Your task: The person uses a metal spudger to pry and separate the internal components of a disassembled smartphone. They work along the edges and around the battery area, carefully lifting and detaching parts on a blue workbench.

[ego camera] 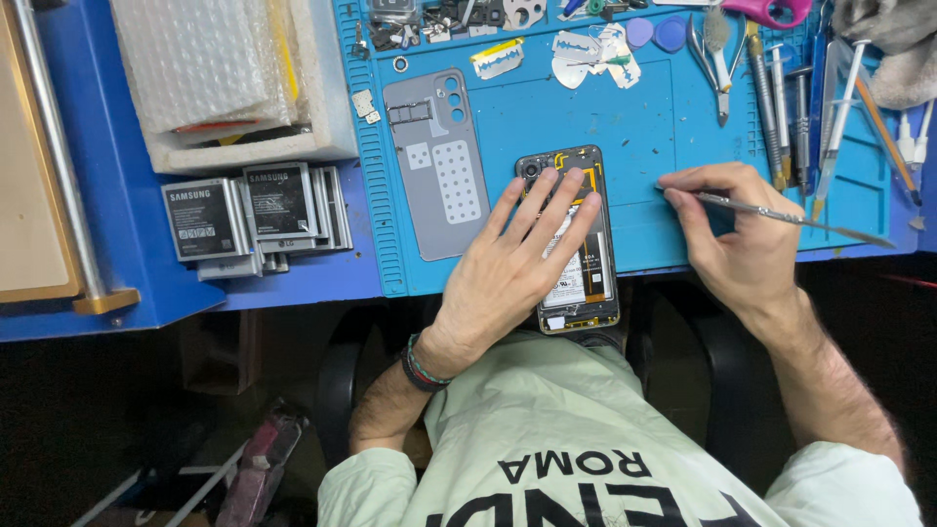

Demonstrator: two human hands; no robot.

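An opened phone (586, 273) lies face down on the blue work mat (644, 127), its battery and circuit parts showing. My left hand (517, 263) rests flat on it, fingers spread over the upper half. To the right, my right hand (737, 229) grips a thin metal pry tool (791, 217) like a pen. The tool's tip points left and hovers just off the phone's right edge. The grey back cover (434, 161) of the phone lies to the left on the mat.
Several phone batteries (249, 215) are stacked at the left. A bubble-wrap box (224, 78) stands behind them. Tweezers and screwdrivers (781, 88) line the mat's right side. Small parts and picks (586, 54) lie along the back. The table's front edge runs just under the phone.
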